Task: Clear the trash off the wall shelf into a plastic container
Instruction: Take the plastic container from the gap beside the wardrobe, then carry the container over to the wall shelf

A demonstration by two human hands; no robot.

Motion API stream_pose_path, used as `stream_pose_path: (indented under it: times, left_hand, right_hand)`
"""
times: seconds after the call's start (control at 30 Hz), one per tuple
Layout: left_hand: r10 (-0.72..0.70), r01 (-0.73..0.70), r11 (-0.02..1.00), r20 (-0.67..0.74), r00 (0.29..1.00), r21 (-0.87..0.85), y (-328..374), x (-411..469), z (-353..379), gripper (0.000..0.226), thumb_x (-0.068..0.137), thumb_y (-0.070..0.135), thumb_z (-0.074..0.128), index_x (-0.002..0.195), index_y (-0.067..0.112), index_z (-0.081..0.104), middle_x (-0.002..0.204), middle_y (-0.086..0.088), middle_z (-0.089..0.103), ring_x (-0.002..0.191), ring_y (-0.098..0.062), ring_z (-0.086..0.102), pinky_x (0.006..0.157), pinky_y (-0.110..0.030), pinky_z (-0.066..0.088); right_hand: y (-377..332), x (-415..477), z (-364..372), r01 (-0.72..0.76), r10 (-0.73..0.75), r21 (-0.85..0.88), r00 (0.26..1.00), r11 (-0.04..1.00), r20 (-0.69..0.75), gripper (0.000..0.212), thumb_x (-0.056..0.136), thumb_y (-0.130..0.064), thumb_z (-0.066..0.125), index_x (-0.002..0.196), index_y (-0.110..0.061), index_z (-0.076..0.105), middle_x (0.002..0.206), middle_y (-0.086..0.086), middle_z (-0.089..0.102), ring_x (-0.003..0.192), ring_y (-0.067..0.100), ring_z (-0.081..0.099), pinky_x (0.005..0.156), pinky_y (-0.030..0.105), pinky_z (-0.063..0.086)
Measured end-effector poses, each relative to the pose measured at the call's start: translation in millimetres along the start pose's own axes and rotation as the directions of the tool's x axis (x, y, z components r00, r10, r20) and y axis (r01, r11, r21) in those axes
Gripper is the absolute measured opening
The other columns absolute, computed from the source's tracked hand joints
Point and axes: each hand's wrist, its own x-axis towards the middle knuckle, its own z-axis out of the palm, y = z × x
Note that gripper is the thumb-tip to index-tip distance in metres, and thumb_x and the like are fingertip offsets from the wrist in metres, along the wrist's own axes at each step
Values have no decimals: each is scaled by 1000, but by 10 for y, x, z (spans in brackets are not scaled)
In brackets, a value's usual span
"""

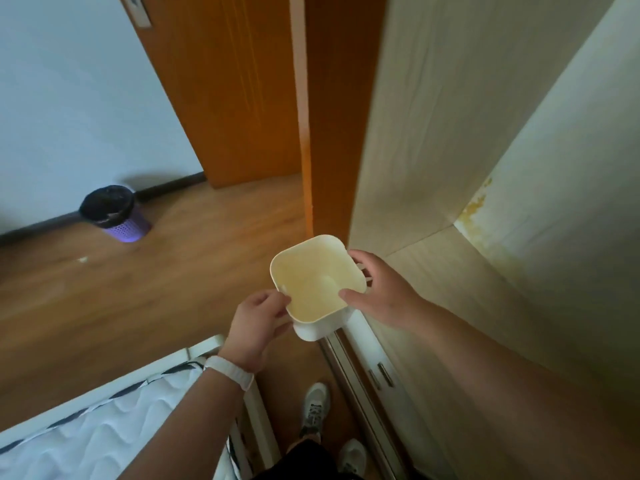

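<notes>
A white square plastic container (313, 282) is held in front of me at the edge of a pale wooden shelf (457, 289). Its inside looks bare. My left hand (258, 323) grips its near left corner, fingers curled under the rim. My right hand (377, 289) holds the right side, thumb over the rim and fingers behind the wall. The shelf surface beside the container shows no loose items; yellowish stains (476, 206) mark its back corner.
A purple waste bin (116, 213) with a black liner stands on the wood floor by the white wall. An orange door (242, 91) is ahead. A mattress (104, 427) lies at lower left. My shoes (315, 407) are below, beside sliding cabinet rails (367, 368).
</notes>
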Motion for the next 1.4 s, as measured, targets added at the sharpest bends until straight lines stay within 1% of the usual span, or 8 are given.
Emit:
stream_pose_path:
  times: [0.1,0.33,0.47,0.67,0.77,0.93,1.17,1.4]
  left_hand:
    - [41,-43,999,-70,997,-32,159,-142,-308,12,95,12,60,91,5,69,95,-16,66,89,-26,66,86,-45,58]
    - [116,-137,981,-147,982,-138,689,-239,-817,14,95,12,59,86,11,70,69,3,73,83,-21,67,85,-44,55]
    - [155,-191,965,-195,968,-179,1043,-135,-1082,17,95,10,57,81,14,65,57,9,68,76,-18,64,88,-44,52]
    - [186,-249,945,-281,942,-211,1478,100,-1639,12,94,10,58,87,12,67,71,-1,68,72,-16,66,84,-42,54]
    - [196,-276,935,-321,926,-224,1635,243,-1937,10,94,11,58,91,11,68,73,-2,68,71,-15,66,77,-38,56]
    - [201,-308,917,-373,906,-254,1775,313,-2300,15,95,10,56,90,12,69,69,1,71,70,-14,66,80,-39,55]
    - [169,-341,902,-509,844,-266,1736,207,-2943,12,94,12,58,92,10,69,73,-2,71,75,-18,67,84,-42,56]
    - [84,-364,878,-646,759,-312,1600,99,-3391,11,95,11,58,95,8,68,76,-2,75,73,-16,71,83,-43,57]
  right_hand:
    - [-350,69,99,92,-92,12,995,996,35,71,84,-38,70,145,-36,34,131,-18,46,110,2,52,82,18,46]
    - [-1108,384,128,229,-229,19,969,973,97,71,85,-45,67,146,-39,31,132,-21,41,120,6,45,93,31,49]
    - [-1491,737,170,280,-283,38,949,959,137,68,87,-45,67,145,-40,30,133,-19,44,120,6,44,89,27,46]
    - [-2071,1337,415,389,-390,32,909,921,148,64,86,-44,69,140,-42,36,118,-38,43,110,-10,48,85,17,48]
    - [-2334,1607,558,442,-434,-20,887,897,159,67,87,-46,68,144,-37,34,126,-28,45,114,0,48,90,23,51]
    - [-2678,1935,858,488,-477,-3,854,873,208,68,88,-43,67,146,-35,32,130,-22,40,111,-1,46,82,16,45]
    - [-3122,2260,1426,565,-553,73,759,822,343,71,79,-55,67,141,-45,33,137,-21,46,123,4,49,98,39,51]
    - [-3533,2564,1968,649,-599,92,628,755,496,69,87,-43,68,146,-34,33,137,-16,45,122,4,49,99,30,47]
